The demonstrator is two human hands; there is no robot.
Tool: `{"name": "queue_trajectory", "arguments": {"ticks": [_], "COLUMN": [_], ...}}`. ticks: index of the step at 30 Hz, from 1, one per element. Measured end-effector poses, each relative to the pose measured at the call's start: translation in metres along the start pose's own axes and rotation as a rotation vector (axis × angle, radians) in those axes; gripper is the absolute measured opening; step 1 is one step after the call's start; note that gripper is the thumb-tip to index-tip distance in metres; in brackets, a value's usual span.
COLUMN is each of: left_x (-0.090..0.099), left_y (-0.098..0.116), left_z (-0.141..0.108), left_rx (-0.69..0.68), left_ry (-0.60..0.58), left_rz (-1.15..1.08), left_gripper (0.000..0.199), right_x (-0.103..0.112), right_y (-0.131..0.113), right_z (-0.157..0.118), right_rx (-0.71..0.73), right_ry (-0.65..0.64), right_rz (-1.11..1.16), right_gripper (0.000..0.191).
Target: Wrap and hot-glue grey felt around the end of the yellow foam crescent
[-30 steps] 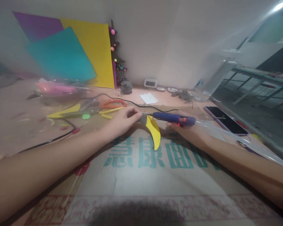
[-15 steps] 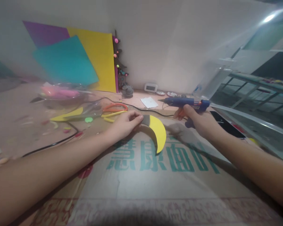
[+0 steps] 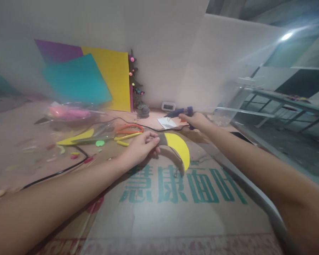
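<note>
A green piece (image 3: 100,143) is lying left of the left hand (image 3: 142,148), which is pinching a yellow crescent (image 3: 180,146) by its dark end between thumb and fingers, the tip curving rightward; a white square (image 3: 166,123) is lying left of the right hand (image 3: 198,121), which is curling around a blue glue gun (image 3: 186,110)

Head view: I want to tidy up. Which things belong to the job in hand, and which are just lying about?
In use: yellow crescent piece, in the left hand; blue glue gun, in the right hand.
Apparently lying about: green piece; white device; teal sheet.
</note>
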State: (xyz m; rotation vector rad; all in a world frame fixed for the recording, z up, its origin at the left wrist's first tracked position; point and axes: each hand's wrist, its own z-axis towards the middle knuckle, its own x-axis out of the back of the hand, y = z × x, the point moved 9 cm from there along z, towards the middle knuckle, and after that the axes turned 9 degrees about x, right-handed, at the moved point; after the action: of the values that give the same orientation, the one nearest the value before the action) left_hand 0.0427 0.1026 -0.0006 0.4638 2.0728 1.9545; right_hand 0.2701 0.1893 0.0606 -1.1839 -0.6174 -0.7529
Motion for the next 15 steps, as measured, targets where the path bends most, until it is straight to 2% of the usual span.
{"name": "queue_trajectory", "arguments": {"ticks": [3, 6, 9, 15], "left_x": [-0.001, -0.001, -0.001, 0.001], "left_y": [-0.001, 0.0, 0.001, -0.002], "left_z": [0.0, -0.001, 0.0, -0.001], "left_rx": [0.008, 0.002, -0.01, 0.07], "left_ry": [-0.002, 0.001, 0.0, 0.029], "left_rz": [-0.035, -0.056, -0.056, -0.172], "left_gripper": [0.028, 0.03, 0.032, 0.017], "right_x": [-0.021, -0.03, -0.025, -0.003], "right_y": [0.007, 0.007, 0.003, 0.005], "right_z": [0.01, 0.008, 0.003, -0.022], "right_rx": [0.036, 0.072, 0.113, 0.176], "right_ry": [-0.04, -0.052, -0.049, -0.018], "right_rz": [-0.001, -0.018, -0.057, -0.18], "right_gripper": [0.04, 0.043, 0.043, 0.047]}}
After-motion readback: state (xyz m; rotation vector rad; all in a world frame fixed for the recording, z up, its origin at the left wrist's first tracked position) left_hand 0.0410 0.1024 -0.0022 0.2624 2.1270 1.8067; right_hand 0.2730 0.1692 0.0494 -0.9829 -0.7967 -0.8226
